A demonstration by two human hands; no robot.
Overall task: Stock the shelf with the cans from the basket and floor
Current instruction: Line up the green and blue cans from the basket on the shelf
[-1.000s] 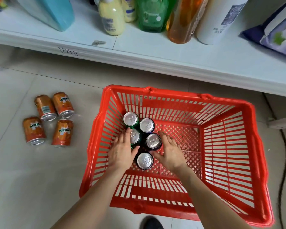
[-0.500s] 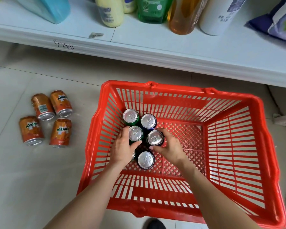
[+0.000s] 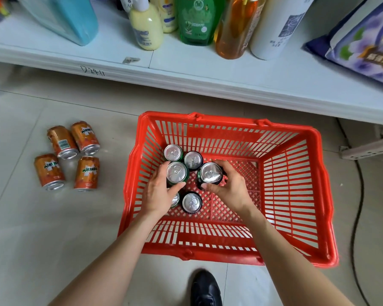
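A red plastic basket [image 3: 296,195] stands on the floor below a white shelf [image 3: 208,71]. Several upright cans with silver tops sit in its left half. My left hand [image 3: 158,193] grips a green can [image 3: 176,172], and my right hand [image 3: 227,184] grips a dark can [image 3: 210,173], both raised a little above the others. More cans stay on the basket floor, one at the back [image 3: 173,152] and one at the front [image 3: 192,202]. Several orange Mirinda cans [image 3: 66,155] stand on the tiles to the left.
Bottles crowd the back of the shelf: a blue jug [image 3: 62,16], a yellow lotion bottle [image 3: 146,29], a green bottle [image 3: 196,21], an orange bottle [image 3: 236,29]. A purple bag [image 3: 360,40] lies at the right. A black cable [image 3: 358,206] runs down the floor; my shoe [image 3: 205,288] is below.
Both hands closed round a can each and lifted them slightly; a second ago the fingers only lay against the cluster of cans.
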